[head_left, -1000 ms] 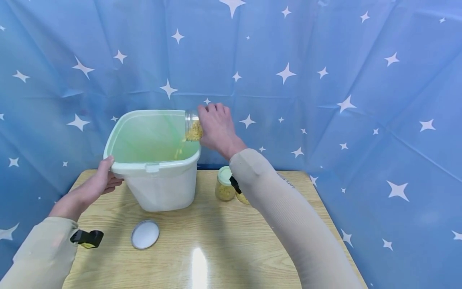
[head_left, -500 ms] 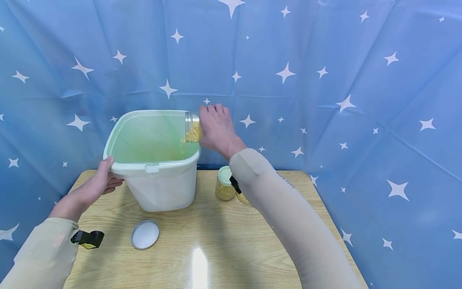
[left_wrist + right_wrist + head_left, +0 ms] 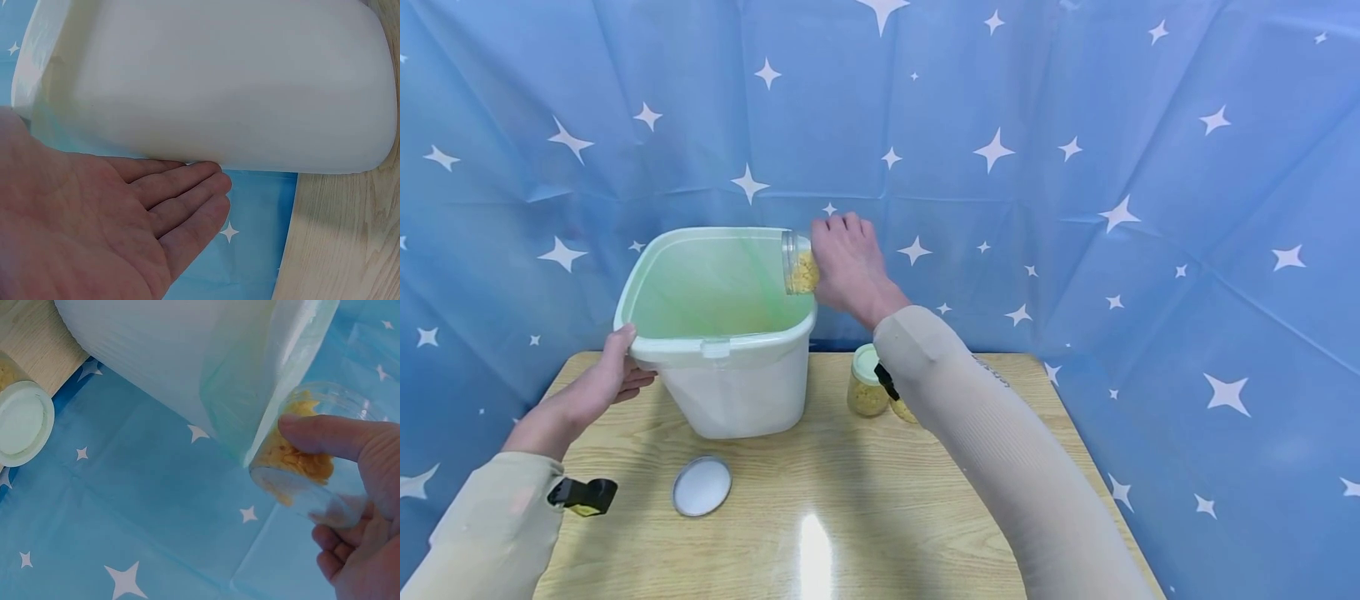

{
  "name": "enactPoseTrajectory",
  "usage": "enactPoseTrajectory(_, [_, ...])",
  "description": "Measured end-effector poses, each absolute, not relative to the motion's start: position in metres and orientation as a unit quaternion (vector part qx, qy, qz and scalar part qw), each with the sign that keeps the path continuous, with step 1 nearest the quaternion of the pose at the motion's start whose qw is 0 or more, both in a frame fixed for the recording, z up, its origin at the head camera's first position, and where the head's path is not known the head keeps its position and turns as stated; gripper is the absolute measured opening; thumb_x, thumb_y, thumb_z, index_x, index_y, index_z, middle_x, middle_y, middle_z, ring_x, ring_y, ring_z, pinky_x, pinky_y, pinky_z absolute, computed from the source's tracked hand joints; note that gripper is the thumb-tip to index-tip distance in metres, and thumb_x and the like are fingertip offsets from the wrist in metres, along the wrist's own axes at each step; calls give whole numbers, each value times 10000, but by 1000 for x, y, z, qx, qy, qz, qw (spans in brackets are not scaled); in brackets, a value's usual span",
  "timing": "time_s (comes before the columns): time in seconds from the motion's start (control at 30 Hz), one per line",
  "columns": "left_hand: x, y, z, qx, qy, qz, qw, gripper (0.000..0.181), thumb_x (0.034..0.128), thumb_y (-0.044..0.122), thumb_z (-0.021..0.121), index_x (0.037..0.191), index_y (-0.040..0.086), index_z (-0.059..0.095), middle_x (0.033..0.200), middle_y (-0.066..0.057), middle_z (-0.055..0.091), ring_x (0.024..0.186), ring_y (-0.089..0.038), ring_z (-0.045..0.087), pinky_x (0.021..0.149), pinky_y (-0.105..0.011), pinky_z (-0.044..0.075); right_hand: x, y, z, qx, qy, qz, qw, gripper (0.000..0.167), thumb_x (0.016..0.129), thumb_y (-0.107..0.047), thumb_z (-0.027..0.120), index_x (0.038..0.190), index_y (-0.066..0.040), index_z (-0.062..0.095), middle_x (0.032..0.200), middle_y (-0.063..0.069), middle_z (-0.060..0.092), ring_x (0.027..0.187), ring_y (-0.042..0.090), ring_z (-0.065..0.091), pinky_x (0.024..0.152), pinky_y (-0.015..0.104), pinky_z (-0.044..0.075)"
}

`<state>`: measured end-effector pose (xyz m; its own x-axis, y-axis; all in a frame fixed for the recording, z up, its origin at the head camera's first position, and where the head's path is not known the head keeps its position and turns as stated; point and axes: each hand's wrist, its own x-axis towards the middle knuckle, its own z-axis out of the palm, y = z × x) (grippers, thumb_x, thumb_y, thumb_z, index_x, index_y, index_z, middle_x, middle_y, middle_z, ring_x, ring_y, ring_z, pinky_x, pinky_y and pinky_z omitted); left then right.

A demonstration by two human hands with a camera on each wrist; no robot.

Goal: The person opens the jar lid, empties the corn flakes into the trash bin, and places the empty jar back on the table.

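Observation:
A clear jar point(image 3: 802, 272) of yellow bits lies tipped on its side, its mouth over the right rim of a white bin point(image 3: 737, 392) with a green inside. My right hand point(image 3: 852, 271) grips the jar round its body; the right wrist view shows the thumb across the jar point(image 3: 294, 456). At the bin's front left corner, my left hand point(image 3: 602, 379) holds the rim, thumb on top and fingers below. In the left wrist view the left hand's fingers point(image 3: 181, 200) lie nearly straight against the bin's side point(image 3: 219, 81). The bin's bottom is hidden.
A lidded jar point(image 3: 868, 387) of yellow bits stands right of the bin, with another jar point(image 3: 904, 410) partly hidden by the right sleeve. A round lid point(image 3: 702, 486) lies on the wooden table point(image 3: 760, 533) before the bin. Behind hangs a blue star-patterned cloth point(image 3: 940, 108).
Yellow bits seen falling from the jar's mouth in the earlier frames no longer show in the air. The jar has shifted very slightly left; the left hand keeps its place.

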<state>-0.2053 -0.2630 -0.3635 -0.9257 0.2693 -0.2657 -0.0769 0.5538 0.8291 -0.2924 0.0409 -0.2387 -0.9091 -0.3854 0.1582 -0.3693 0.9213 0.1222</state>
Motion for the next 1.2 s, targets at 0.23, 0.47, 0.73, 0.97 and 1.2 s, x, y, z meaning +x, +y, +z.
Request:
enactPoseTrajectory(0.23, [-206,-264,-364,58,860,471,186,964,940,580,-186,1487,-160,102,1501,-451,140,1379,-608,188,1098,-696,253,-292,37,-236,195,-976,-66,76,525,850,-156,614,1344,-119,441,1323,47,515,1250,266,385,1111,402,309])
enactPoseTrajectory(0.47, [-206,-264,-364,61,861,472,182,966,941,584,-181,1486,-161,107,1500,-451,142,1379,-609,187,1098,-698,250,-292,33,-236,196,-974,-83,74,556,865,-153,607,1385,-117,414,1361,48,499,1320,270,363,1141,404,293])
enactPoseTrajectory(0.73, [-207,-264,-364,60,861,470,185,970,938,594,-179,1492,-151,102,1505,-444,148,1381,-604,194,1099,-692,259,-291,32,-236,205,-971,-84,85,533,848,-154,629,1348,-121,445,1294,38,526,1246,256,397,1116,401,312])
enactPoseTrajectory(0.97, [-207,-264,-364,60,861,470,187,971,939,588,-181,1487,-159,111,1502,-446,151,1378,-607,196,1093,-693,266,-290,30,-234,207,-970,-91,86,556,853,-161,636,1371,-117,439,1315,45,526,1208,256,411,1099,397,332])
enactPoseTrajectory(1.2, [-206,-265,-364,59,861,469,186,969,939,585,-183,1488,-156,112,1505,-442,151,1381,-604,196,1095,-689,268,-289,27,-233,204,-972,-83,88,558,855,-170,654,1369,-124,444,1341,56,521,1216,264,411,1077,396,350])
